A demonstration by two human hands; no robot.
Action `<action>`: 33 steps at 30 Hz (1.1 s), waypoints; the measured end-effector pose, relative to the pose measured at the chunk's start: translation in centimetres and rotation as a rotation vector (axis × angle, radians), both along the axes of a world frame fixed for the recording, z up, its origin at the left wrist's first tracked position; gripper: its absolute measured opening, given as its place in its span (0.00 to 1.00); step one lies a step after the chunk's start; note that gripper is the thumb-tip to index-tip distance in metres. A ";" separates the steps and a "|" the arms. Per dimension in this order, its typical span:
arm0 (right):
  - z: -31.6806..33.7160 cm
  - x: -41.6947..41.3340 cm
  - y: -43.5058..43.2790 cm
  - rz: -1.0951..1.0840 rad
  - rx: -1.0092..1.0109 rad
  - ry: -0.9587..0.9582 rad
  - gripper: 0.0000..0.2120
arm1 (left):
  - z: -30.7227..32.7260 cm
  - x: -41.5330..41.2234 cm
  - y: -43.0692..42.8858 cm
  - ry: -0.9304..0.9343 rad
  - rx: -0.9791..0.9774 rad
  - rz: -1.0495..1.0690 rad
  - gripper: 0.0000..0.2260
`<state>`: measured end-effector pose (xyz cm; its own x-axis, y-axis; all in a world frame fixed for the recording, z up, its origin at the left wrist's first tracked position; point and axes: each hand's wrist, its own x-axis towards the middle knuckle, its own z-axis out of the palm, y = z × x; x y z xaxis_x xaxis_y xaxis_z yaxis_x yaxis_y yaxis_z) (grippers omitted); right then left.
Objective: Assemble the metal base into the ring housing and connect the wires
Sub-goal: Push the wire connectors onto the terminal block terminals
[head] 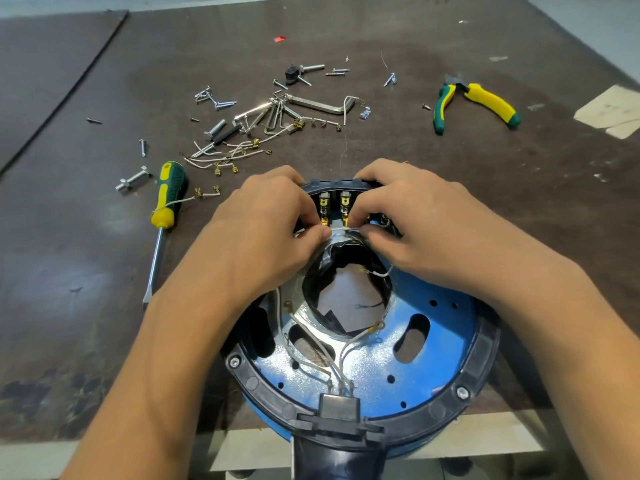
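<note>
Both hands at the housing (481,355) on the worktop's (450,188) near edge, blue base (381,368) seated inside: left hand (263,230) and right hand (408,216) each have a narrow grip pinching the white wire (341,229) below the brass terminals (344,202), screwdriver (166,199) lying left.

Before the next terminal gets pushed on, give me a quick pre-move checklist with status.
1. White wire pinched by both the left hand and the right hand: ok.
2. Brass terminals at the far wall visible: ok.
3. Connector seated on its tab: cannot tell, fingers cover it.
4. Metal base sits inside the ring housing: ok.
5. Loose wires on the base unconnected at their ring ends: not ok.
6. Screwdriver and pliers lie on the table: ok.
</note>
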<state>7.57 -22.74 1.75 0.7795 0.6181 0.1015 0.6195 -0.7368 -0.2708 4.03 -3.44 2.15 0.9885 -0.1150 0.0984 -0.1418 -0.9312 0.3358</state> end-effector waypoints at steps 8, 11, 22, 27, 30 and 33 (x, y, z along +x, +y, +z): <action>0.0 0.0 0.0 0.006 -0.018 -0.001 0.07 | -0.1 0.1 -0.1 -0.006 0.023 0.007 0.08; 0.0 0.0 0.0 0.005 -0.020 -0.004 0.07 | 0.0 0.0 -0.1 0.001 0.022 0.003 0.08; 0.1 0.0 0.0 0.000 0.004 0.011 0.07 | 0.1 0.1 -0.1 0.043 0.044 -0.030 0.08; 0.2 0.0 -0.1 0.003 0.005 0.016 0.07 | 0.0 0.1 -0.1 0.042 0.045 -0.025 0.08; 0.3 0.0 -0.1 -0.001 0.009 0.023 0.07 | 0.0 0.2 -0.1 0.037 0.035 -0.027 0.07; 0.3 -0.1 0.0 0.000 0.009 0.021 0.07 | -0.1 0.1 -0.1 0.034 0.037 -0.027 0.07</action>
